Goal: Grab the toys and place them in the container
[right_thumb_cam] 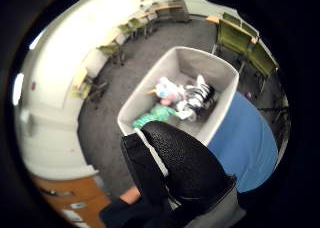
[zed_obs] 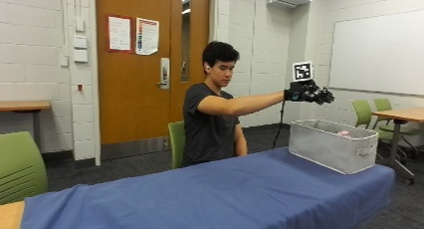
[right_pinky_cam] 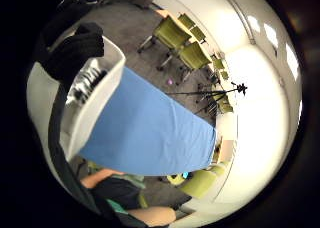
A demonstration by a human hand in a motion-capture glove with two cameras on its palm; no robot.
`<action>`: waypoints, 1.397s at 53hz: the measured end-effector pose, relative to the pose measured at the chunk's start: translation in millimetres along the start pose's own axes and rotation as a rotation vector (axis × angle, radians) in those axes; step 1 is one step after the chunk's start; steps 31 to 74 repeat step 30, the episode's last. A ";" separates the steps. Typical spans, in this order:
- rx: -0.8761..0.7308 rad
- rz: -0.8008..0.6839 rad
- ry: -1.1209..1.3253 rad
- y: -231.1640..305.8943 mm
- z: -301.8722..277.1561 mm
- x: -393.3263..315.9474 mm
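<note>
**Hand above bin, toys inside**

Right hand (zed_obs: 309,94) raised at arm's length, directly above the grey fabric container (zed_obs: 332,144), well clear of its rim. Fingers spread out straight, holding nothing. Container sits on the blue tablecloth (zed_obs: 199,194) at the table's far end, near the edge. Thumb-side palm view looks down into the container (right_thumb_cam: 220,108): toys lie on its floor, with a zebra-striped plush (right_thumb_cam: 199,97), a pink-and-white plush (right_thumb_cam: 166,90) just beside it, and a teal plush (right_thumb_cam: 152,115) near one wall. All three close together, touching or nearly so. Outside view shows only a bit of pink (zed_obs: 343,134) over the rim. Gloved thumb (right_thumb_cam: 180,168) fills the near part of the thumb-side view. Green chairs (right_pinky_cam: 182,43) on the floor beyond the table.
</note>
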State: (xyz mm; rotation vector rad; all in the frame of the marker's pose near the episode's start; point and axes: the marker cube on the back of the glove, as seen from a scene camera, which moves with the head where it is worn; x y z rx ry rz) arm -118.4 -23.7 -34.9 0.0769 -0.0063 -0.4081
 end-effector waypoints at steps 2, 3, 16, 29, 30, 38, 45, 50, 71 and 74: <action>-0.035 0.041 0.046 13.3 5.1 14.6; -0.050 0.055 0.073 20.3 7.7 22.8; -0.060 0.300 0.173 102.9 23.6 112.9; -0.045 0.373 0.070 160.7 23.4 158.0; -0.046 0.375 0.067 161.9 23.3 159.5; -0.046 0.375 0.067 161.9 23.3 159.5; -0.046 0.375 0.067 161.9 23.3 159.5; -0.046 0.375 0.067 161.9 23.3 159.5; -0.046 0.375 0.067 161.9 23.3 159.5; -0.046 0.375 0.067 161.9 23.3 159.5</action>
